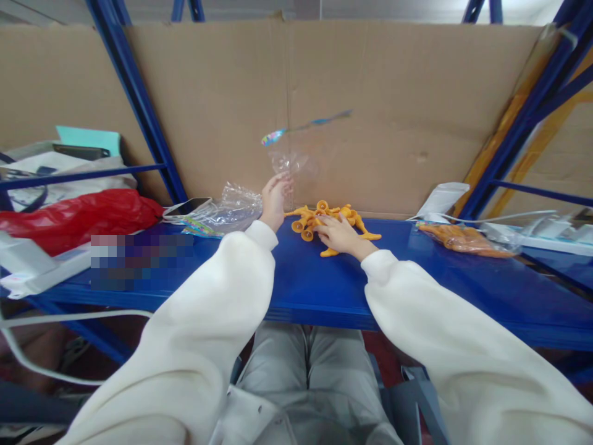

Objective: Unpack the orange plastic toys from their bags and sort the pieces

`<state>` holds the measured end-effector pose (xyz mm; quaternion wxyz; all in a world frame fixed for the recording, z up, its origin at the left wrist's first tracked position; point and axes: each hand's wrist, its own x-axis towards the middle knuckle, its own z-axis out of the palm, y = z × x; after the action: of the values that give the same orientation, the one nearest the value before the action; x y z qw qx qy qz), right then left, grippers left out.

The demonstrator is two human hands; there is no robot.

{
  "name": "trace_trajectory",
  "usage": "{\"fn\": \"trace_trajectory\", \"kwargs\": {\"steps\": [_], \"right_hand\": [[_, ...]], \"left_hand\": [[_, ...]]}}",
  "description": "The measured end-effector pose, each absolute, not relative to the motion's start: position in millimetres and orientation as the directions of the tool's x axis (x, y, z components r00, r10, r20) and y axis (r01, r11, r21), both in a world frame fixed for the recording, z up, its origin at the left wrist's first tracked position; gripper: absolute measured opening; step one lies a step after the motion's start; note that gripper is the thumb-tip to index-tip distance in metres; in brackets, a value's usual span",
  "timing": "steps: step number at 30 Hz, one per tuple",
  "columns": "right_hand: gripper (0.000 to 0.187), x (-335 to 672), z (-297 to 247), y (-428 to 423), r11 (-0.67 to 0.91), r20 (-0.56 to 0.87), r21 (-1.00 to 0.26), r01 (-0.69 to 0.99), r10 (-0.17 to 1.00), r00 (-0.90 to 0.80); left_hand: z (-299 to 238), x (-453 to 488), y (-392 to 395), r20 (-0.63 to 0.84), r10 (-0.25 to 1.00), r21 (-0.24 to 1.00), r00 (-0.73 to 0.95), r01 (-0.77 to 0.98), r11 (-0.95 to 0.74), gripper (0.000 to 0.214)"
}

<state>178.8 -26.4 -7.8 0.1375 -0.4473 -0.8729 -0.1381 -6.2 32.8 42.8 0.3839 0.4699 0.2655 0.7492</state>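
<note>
My left hand (274,199) is raised above the blue shelf (324,284), its fingers pinched on the lower edge of a clear plastic bag (301,154) with a coloured strip along its top. The bag stands upright against the cardboard. My right hand (337,233) lies on a pile of orange plastic toy pieces (319,216) with suction cups, fingers curled over them. Both arms wear white sleeves.
A heap of clear bags (227,210) and a phone (189,206) lie left of my hands. A red bag (78,216) and white boxes sit far left. A filled bag of orange pieces (463,240) lies at right. Cardboard (370,111) backs the shelf, blue posts flank it.
</note>
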Motion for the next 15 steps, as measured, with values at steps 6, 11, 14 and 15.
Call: {"fn": "trace_trajectory", "kwargs": {"steps": [6, 11, 14, 15], "right_hand": [[0.041, 199, -12, -7, 0.577, 0.369, 0.091, 0.812, 0.738, -0.565], [0.036, 217, -24, 17, 0.577, 0.411, -0.145, 0.803, 0.774, -0.482], [0.028, 223, -27, 24, 0.581, 0.502, -0.286, 0.762, 0.768, -0.397], [0.025, 223, -26, 24, 0.592, 0.551, -0.321, 0.739, 0.752, -0.362]], "left_hand": [[26, -15, 32, 0.431, 0.845, 0.757, -0.316, -0.383, -0.529, 0.006], [20, -19, 26, 0.357, 0.908, 0.785, -0.218, -0.457, -0.418, 0.016], [16, -17, 21, 0.325, 0.933, 0.829, -0.157, -0.428, -0.361, 0.016], [15, -15, 20, 0.325, 0.934, 0.841, -0.150, -0.406, -0.358, 0.013]]}}
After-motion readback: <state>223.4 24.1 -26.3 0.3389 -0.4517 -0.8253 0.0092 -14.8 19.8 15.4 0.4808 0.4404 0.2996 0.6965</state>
